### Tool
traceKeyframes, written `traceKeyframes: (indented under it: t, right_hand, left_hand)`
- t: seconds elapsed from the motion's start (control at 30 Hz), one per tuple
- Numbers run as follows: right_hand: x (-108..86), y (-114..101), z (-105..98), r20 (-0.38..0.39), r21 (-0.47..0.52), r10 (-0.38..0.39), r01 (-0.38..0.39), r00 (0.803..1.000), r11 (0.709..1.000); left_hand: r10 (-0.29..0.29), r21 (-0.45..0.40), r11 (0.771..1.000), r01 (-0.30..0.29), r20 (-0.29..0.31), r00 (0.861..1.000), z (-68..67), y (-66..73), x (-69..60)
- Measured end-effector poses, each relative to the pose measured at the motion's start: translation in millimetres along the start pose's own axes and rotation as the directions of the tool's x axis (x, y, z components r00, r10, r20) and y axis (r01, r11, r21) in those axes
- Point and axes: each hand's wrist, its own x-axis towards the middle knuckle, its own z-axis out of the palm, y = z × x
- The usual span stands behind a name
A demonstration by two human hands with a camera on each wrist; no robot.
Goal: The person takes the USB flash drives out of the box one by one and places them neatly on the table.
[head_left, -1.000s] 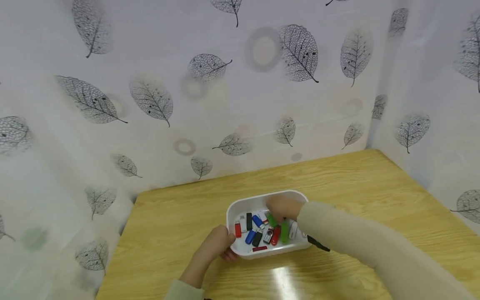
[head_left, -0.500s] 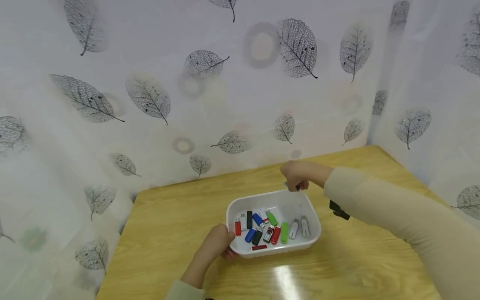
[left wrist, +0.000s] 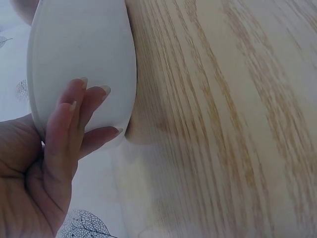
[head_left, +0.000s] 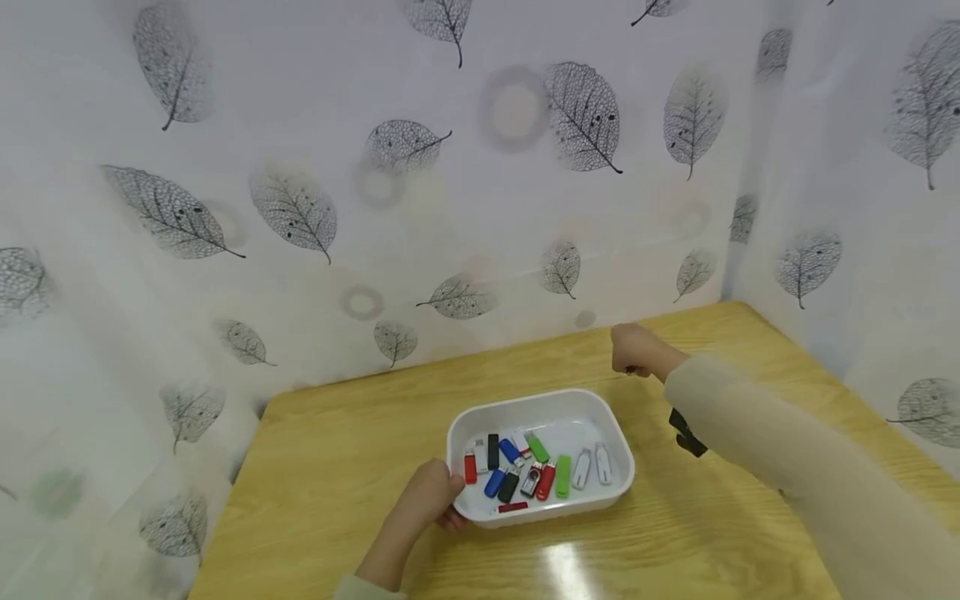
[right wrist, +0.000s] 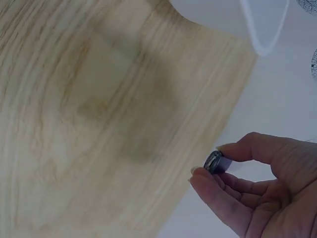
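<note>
A white tray holding several USB sticks, such as a light green stick and a red stick, stands on the table. My left hand grips its left end, thumb on the rim; in the left wrist view the fingers of that hand lie against the tray's outer wall. Beyond the tray's back right corner, my right hand is above the table. The right wrist view shows this hand pinching a small dark object between thumb and fingers.
The wooden table extends on all sides of the tray. A white curtain with leaf prints hangs behind it and at both sides. Something black shows at the right forearm's underside.
My right hand has come up out of the tray with a small object and moved right, past its back corner. The left hand has kept its grip on the tray.
</note>
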Motion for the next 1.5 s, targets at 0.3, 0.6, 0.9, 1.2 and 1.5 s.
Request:
traceKeyframes:
  t: [0.3,0.6,0.9,1.2,1.5]
  right_hand:
    - [22.2,19,34,-0.076,-0.039,-0.03,0.027,0.997,0.999]
    - [27.4,23,40,-0.126,-0.12,-0.048,0.033,0.991,0.992]
    - [27.1,17,42,-0.19,-0.102,-0.044,0.025,0.981,0.995]
    - [30.2,25,42,-0.217,-0.045,-0.07,0.061,0.974,0.997]
    - [24.1,21,32,-0.155,-0.133,-0.11,0.089,0.982,0.987]
  left_hand:
    - [-0.019,-0.021,1.0,0.019,0.009,1.0,2.5,-7.3,-0.8]
    - [-0.001,-0.011,1.0,0.001,0.015,1.0,4.1,-7.7,-0.5]
    - [0.019,0.006,1.0,-0.019,0.011,1.0,2.2,-4.8,-1.8]
    - [0.026,-0.01,1.0,-0.026,0.012,1.0,3.2,-3.4,-1.2]
    - [0.018,-0.024,1.0,-0.018,-0.001,1.0,5.9,-7.3,1.6]
